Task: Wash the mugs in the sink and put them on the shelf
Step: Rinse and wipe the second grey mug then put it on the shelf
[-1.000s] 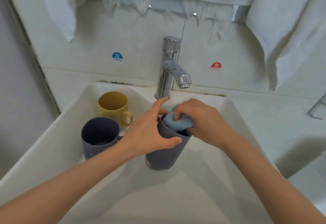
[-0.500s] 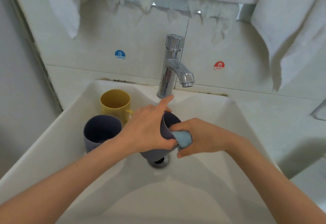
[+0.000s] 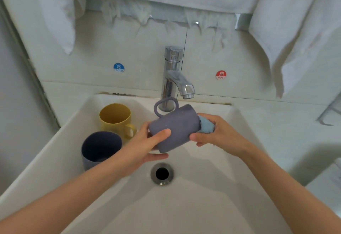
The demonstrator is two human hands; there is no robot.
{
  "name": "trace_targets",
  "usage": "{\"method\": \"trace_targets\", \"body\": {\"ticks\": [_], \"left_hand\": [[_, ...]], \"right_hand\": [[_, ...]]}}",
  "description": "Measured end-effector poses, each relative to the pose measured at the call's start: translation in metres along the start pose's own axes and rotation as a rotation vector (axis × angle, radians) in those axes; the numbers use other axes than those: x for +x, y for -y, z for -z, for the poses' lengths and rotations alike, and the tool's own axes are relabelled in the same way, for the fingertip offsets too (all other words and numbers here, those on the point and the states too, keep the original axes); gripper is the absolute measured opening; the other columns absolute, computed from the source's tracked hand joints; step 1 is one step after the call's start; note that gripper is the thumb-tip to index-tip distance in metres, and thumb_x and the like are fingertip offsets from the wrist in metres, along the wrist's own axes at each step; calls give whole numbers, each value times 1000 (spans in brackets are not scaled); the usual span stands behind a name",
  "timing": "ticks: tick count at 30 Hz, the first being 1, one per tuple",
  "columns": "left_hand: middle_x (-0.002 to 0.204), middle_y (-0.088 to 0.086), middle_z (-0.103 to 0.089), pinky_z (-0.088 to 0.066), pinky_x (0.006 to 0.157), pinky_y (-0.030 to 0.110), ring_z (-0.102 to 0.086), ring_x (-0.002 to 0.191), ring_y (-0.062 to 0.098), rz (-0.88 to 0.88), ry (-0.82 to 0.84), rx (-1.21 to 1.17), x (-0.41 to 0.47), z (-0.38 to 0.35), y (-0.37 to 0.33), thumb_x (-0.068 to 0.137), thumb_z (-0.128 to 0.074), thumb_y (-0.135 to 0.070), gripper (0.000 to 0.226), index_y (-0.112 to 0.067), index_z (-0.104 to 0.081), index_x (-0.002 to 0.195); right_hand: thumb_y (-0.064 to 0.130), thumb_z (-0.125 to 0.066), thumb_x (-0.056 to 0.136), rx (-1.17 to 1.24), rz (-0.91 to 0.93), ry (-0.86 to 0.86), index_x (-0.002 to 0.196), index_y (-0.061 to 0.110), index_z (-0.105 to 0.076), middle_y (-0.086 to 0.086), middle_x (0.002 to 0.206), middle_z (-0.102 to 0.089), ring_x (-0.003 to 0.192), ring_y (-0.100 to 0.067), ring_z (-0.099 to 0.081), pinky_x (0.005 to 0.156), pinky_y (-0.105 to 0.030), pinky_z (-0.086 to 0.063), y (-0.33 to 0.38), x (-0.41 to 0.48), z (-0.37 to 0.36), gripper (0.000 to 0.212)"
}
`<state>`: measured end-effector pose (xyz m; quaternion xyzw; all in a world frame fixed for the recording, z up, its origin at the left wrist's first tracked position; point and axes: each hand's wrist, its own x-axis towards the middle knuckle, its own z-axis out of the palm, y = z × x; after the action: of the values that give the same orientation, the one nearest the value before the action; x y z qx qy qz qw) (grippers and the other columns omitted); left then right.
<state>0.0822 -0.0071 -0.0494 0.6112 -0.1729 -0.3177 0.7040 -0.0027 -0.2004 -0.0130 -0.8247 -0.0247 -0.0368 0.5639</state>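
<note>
- White tiled wall and hanging towels back a sink; its tap shows no running water.
- The left hand grips the purple mug, which is tipped on its side above the drain with its handle up toward the tap. The thumb lies across the wall and the fingers curl beneath.
- The right hand has its fingers closed on a blue sponge, pressed to the mug's far end.
- A yellow mug and a second purple mug stand upright, just beside each other, at the basin's left.
- Scrubbing looks to be the step in hand. Rinsing likely follows, which calls for freeing a hand to open the tap. No shelf is in view.
</note>
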Motion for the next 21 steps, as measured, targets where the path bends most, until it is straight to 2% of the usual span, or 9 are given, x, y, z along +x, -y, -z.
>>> {"method": "trace_targets", "body": {"ticks": [2, 4, 7, 10, 11, 15, 17, 19, 21], "left_hand": [[117, -5, -53, -58, 66, 26, -63, 97, 11, -95, -33, 58, 1, 2, 0, 81, -67, -21, 44, -29, -41, 115], [113, -10, -50, -57, 68, 22, -60, 95, 7, -236, -73, 287, 3, 3, 3, 77, -75, -19, 60, -31, -34, 119], [123, -7, -41, -52, 86, 23, -51, 107, 8, -444, -65, 670, 3, 5, 13, 71, -76, -30, 78, -28, -25, 131], [132, -9, -25, -29, 92, -2, -32, 109, -7, -634, -85, 965, 2, 4, 20, 75, -76, -26, 87, -21, -18, 140], [133, -9, -25, -29, 92, -2, -32, 110, -8, -641, -74, 966, 3, 5, 21, 75, -76, -24, 87, -24, -17, 138], [131, -19, -31, -51, 88, 25, -46, 120, 6, -259, 0, 352, -1, 1, 6, 68, -80, -33, 102, -36, -9, 140], [135, -16, -38, -56, 77, 38, -53, 117, 15, 7, 32, -80, -1, -2, -2, 67, -65, -49, 92, -36, -18, 144], [132, -6, -53, -58, 68, 39, -63, 106, 22, 129, 101, -211, -2, -1, -4, 66, -52, -57, 72, -34, -41, 134], [122, 2, -62, -59, 66, 34, -68, 97, 24, 123, 105, -194, -2, 2, -2, 69, -53, -54, 60, -29, -51, 123]], "right_hand": [[8, -71, 77, 28, -42, 26, 103, 19, -63, 14, 80, -67, 71, -3, -61, 59, -18, -50, -2, 1, -2, 29], [16, -69, 72, 83, -110, 32, 105, 19, -62, 12, 74, -62, 61, -3, -54, 52, -17, -45, -5, 3, -3, 33], [19, -73, 73, 180, -197, 38, 94, 18, -63, 8, 68, -57, 53, -3, -45, 42, -14, -33, -8, 4, -3, 23], [17, -70, 72, 268, -243, 49, 80, 22, -66, 9, 64, -56, 51, -3, -43, 38, -12, -29, -8, 3, 0, 11], [16, -67, 70, 273, -241, 52, 81, 21, -66, 9, 64, -57, 51, -3, -43, 38, -12, -29, -8, 3, 0, 12], [9, -68, 68, 134, -125, 40, 83, 14, -61, 10, 61, -55, 50, -4, -42, 42, -14, -31, -6, 5, -1, 17], [1, -73, 70, 59, -62, 25, 81, 15, -61, 12, 60, -55, 49, -2, -44, 44, -14, -33, -5, 4, -1, 21], [-4, -71, 76, 3, -35, 28, 78, 20, -61, 15, 62, -58, 52, -1, -47, 46, -13, -37, -5, 4, 0, 25], [-3, -69, 78, 32, -69, 84, 80, 20, -62, 13, 64, -60, 54, -4, -48, 48, -15, -39, -4, 3, 1, 24]]}}
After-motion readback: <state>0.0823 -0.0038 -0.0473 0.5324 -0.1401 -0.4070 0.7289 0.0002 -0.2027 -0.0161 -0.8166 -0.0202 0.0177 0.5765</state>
